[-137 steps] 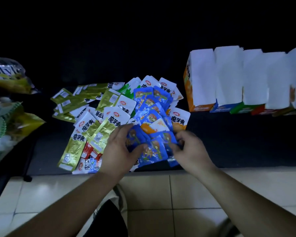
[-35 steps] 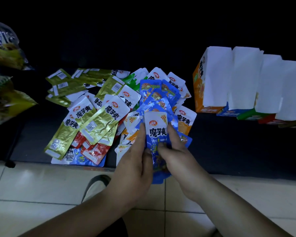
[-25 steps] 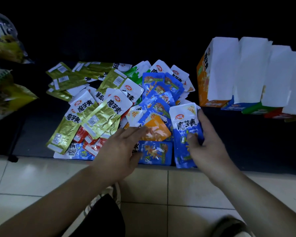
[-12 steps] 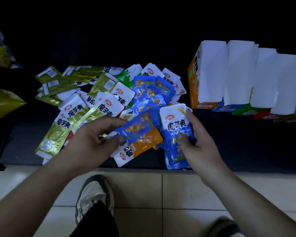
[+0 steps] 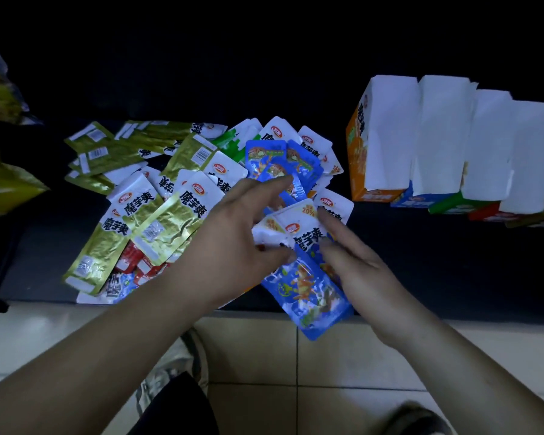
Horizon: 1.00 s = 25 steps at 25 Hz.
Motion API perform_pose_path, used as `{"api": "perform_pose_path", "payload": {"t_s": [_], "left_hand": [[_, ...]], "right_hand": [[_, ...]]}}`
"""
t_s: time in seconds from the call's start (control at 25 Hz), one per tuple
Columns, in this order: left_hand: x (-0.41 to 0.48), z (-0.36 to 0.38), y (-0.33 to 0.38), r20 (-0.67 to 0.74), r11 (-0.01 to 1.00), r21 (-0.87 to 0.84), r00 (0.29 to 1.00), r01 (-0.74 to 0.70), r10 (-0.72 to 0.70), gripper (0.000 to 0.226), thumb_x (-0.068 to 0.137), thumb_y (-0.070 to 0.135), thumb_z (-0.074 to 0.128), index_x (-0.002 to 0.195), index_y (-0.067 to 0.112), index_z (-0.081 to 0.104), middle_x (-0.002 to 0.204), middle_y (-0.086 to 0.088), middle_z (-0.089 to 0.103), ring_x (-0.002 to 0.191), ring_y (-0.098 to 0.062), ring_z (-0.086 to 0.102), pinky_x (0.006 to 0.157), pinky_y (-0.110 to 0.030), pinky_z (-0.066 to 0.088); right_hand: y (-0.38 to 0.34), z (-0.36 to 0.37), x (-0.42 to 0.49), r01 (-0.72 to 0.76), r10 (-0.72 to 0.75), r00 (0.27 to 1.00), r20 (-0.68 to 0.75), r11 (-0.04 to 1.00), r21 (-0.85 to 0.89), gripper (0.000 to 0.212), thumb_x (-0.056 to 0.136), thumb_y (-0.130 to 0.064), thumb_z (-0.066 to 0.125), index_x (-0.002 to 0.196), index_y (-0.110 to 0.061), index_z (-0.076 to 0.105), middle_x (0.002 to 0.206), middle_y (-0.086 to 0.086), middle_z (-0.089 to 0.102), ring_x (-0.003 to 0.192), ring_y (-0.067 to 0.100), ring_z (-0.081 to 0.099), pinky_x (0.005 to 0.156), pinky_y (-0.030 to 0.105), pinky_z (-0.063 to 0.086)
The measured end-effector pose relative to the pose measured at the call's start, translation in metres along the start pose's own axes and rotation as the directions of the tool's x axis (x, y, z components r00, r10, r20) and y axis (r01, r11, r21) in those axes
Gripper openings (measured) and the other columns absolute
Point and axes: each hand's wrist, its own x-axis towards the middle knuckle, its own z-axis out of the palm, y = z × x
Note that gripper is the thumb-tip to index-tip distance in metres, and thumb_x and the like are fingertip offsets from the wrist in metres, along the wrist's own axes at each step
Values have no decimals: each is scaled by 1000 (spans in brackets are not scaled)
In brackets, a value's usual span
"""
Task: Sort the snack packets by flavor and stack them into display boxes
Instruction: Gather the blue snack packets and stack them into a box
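**Q:** Where is the blue stack (image 5: pixel 308 287), and what holds it?

**A:** It sits between both hands at the near edge of the dark mat (image 5: pixel 437 262), overhanging the tiled floor (image 5: pixel 264 356). The right hand (image 5: pixel 355 271) clasps its right edge with thumb and fingers. The left hand (image 5: pixel 230 246) has its fingers spread and nearly straight, with the thumb against the stack's white top. Whether it pinches a packet there cannot be told.

**Q:** How does the stack lie?

**A:** The long axis is diagonal. The white header end points away, toward the pile (image 5: pixel 201 171). The blue tail points toward the person and rightward.

**Q:** And the destination?

**A:** Presumably the blue box (image 5: pixel 404 203) (second in the row of boxes (image 5: pixel 490 146), just right of the orange box (image 5: pixel 358 161)). It lies right of the fingers and farther back, well apart from the stack. The right hand is nearer, so the carry likely falls to it.

**Q:** What are the materials and shapes?

**A:** The packets are flat, glossy film pouches, crinkled and rectangular with rounded corners, and probably slippery when stacked. Gold packets (image 5: pixel 157 224), green packets (image 5: pixel 230 142) and red packets (image 5: pixel 132 259) lie mixed in the pile. The boxes are stiff card with white flaps raised and coloured bases. Their contents are hidden.
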Motion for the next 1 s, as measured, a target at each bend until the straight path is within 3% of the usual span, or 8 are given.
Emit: {"api": "perform_pose_path", "payload": {"t_s": [0.08, 0.16, 0.32, 0.4, 0.52, 0.64, 0.76, 1.0], "left_hand": [[-3, 9, 3, -79, 996, 49, 994, -69, 73, 85, 75, 16, 88, 149, 29, 50, 124, 12, 51, 106, 6, 54, 78, -4, 41], [-4, 14, 8, -153, 994, 7, 982, -111, 110, 80, 77, 17, 88, 148, 24, 52, 130, 9, 50, 114, 3, 54, 87, -7, 43], [-10, 21, 7, -365, 988, -156, 929, 6, -63, 57, 94, 23, 74, 145, 23, 49, 133, 7, 50, 121, -3, 57, 95, -17, 50], [-27, 39, 16, -195, 929, -291, 936, 230, -293, 50, 97, 29, 66, 145, 26, 51, 119, 17, 61, 104, 8, 62, 79, -9, 51], [-43, 79, 35, 131, 844, -418, 942, 336, -310, 43, 101, 17, 59, 134, 44, 50, 101, 21, 74, 91, 8, 69, 73, -10, 53], [-28, 119, 41, 147, 896, -340, 957, 285, -248, 50, 102, 15, 59, 134, 51, 48, 105, 14, 75, 96, 1, 70, 82, -21, 56], [-8, 173, 52, 281, 910, -296, 937, 292, -209, 55, 101, 9, 57, 146, 40, 50, 103, 8, 76, 91, -10, 73, 79, -39, 61], [35, 274, 98, 376, 928, -249, 911, 276, -170, 42, 94, 8, 61, 125, 36, 61, 81, 0, 75, 77, -17, 73, 69, -33, 58]], "right_hand": [[0, 5, -5, 42, -32, 992, 119, 996, -77, 51, 94, -49, 68, 136, -68, 47, 142, -34, 54, 128, -11, 53, 108, 26, 48], [6, 10, -7, 70, -39, 982, 184, 984, -162, 66, 93, -30, 75, 140, -64, 44, 140, -32, 56, 127, -10, 54, 105, 26, 48], [12, 2, -5, 27, -27, 1000, -8, 1000, -8, 69, 95, -8, 70, 141, -56, 48, 121, -19, 73, 110, 6, 71, 91, 32, 58], [14, -7, -5, -12, 19, 995, -97, 997, 81, 66, 95, -6, 70, 140, -51, 52, 120, -13, 74, 110, 12, 72, 94, 42, 59], [21, -22, -12, -64, 91, 983, -157, 984, 167, 67, 96, -8, 69, 145, -48, 48, 118, -11, 76, 110, 18, 73, 98, 49, 58], [34, -60, -22, -158, 196, 946, -258, 974, 160, 76, 95, -9, 64, 143, -61, 37, 99, -23, 76, 105, 19, 73, 102, 53, 54], [51, -104, -29, -173, 201, 894, -400, 979, 106, 79, 78, -11, 65, 132, -65, 45, 123, -12, 68, 107, 16, 70, 94, 44, 59], [87, -198, -53, -19, 80, 781, -619, 994, 103, 62, 93, -3, 68, 147, -28, 51, 122, -9, 70, 107, 10, 69, 94, 35, 58]]}}
